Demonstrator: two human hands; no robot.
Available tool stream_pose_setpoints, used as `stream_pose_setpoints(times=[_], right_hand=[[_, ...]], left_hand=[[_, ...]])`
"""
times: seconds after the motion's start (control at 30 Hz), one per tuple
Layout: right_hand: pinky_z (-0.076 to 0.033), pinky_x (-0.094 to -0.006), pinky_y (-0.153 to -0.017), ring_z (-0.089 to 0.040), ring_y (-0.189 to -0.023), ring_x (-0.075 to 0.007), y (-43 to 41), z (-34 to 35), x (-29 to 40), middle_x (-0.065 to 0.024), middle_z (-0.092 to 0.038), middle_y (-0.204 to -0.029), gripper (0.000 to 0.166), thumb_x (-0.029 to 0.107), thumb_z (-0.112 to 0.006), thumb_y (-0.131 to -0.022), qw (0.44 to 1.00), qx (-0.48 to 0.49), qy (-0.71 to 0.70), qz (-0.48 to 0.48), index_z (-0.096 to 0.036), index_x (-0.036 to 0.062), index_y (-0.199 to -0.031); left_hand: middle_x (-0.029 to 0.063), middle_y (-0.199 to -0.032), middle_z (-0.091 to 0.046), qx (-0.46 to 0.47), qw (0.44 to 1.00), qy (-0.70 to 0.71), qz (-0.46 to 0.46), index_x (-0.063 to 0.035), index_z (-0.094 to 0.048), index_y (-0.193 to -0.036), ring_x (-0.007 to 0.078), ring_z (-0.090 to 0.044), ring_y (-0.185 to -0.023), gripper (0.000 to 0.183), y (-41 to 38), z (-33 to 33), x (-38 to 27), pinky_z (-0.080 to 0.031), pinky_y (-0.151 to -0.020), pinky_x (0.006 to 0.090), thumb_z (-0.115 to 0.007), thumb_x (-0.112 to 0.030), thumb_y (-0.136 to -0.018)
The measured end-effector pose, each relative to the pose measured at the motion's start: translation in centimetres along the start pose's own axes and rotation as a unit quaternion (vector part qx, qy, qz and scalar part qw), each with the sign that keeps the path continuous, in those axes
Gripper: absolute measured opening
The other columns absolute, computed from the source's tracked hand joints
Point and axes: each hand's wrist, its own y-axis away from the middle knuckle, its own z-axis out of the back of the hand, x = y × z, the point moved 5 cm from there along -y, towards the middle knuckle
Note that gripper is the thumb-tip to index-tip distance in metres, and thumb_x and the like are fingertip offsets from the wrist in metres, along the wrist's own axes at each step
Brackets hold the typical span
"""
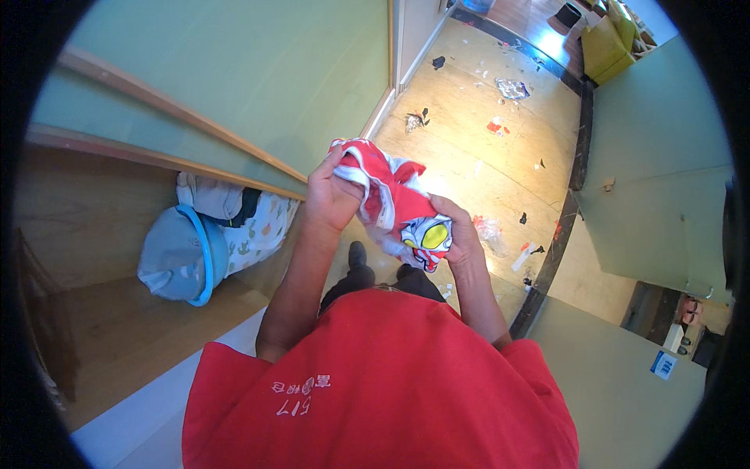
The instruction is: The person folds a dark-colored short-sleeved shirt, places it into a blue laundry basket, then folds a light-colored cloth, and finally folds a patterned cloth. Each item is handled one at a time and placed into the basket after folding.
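Note:
A red and white cloth garment (404,205) with a printed cartoon face in yellow and silver is held up in front of my body. My left hand (333,196) grips its upper left part by a white-trimmed edge, thumb on top. My right hand (460,234) holds the bunched lower right part, beside the printed face. Thin clear plastic (389,243) hangs under the cloth between both hands; whether it wraps the garment, I cannot tell.
An open cabinet at left holds a blue plastic basket (205,255) and folded cloths (211,196). Green sliding doors (234,70) stand above it. Scraps and a crumpled plastic wrapper (512,89) litter the tiled floor (457,152). At right are green doors (656,146) and shoes on a shelf.

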Motion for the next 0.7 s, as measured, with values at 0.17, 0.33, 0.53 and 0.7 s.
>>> stream_pose_setpoints(times=[0.17, 0.33, 0.53, 0.7], right_hand=[[-0.055, -0.0419, -0.082, -0.068, -0.088, -0.0311, -0.2, -1.8, 1.1, -0.0207, -0.067, -0.099, 0.033, 0.02, -0.056, -0.088, 0.993, -0.007, -0.115, -0.007, -0.058, -0.0049, -0.109], [-0.053, -0.0437, -0.087, -0.067, -0.091, -0.0319, -1.3, -2.6, 2.2, -0.0192, -0.068, -0.1, 0.032, 0.022, -0.054, -0.091, 0.983, 0.006, -0.178, 0.045, -0.06, -0.0044, -0.107], [-0.049, -0.049, -0.087, -0.061, -0.097, -0.0337, -2.5, -1.2, 4.1, -0.0182, -0.064, -0.107, 0.033, 0.024, -0.045, -0.096, 0.973, -0.006, -0.179, 0.143, -0.057, -0.0008, -0.113], [-0.037, -0.0507, -0.102, -0.052, -0.115, -0.0355, -2.9, -2.1, 4.7, -0.0208, -0.056, -0.124, 0.04, 0.024, -0.04, -0.098, 0.971, 0.052, -0.164, 0.164, -0.048, -0.0034, -0.125]], left_hand=[[0.0091, -0.119, -0.057, 0.034, 0.988, -0.145, -0.034, -0.003, -0.048, -0.128, 0.0216, -0.058, -0.107, 0.042, 0.4, 1.0, 2.0, -0.046, -0.093, 0.0355, -0.054, -0.025, -0.093], [0.0108, -0.127, -0.053, 0.002, 0.927, -0.37, -0.063, -0.0044, -0.035, -0.139, 0.0206, -0.055, -0.114, 0.057, 2.9, 4.2, 5.1, -0.047, -0.093, 0.0352, -0.058, -0.024, -0.091], [0.0086, -0.117, -0.056, 0.205, 0.887, -0.411, -0.038, -0.0005, -0.034, -0.139, 0.0161, -0.057, -0.106, 0.066, 5.3, 1.2, 9.7, -0.047, -0.089, 0.0306, -0.068, -0.009, -0.083], [0.004, -0.091, -0.064, 0.099, 0.904, -0.416, -0.012, 0.0007, -0.058, -0.114, 0.0097, -0.062, -0.082, 0.028, 4.8, 1.1, 9.7, -0.049, -0.074, 0.0255, -0.062, -0.009, -0.088]])
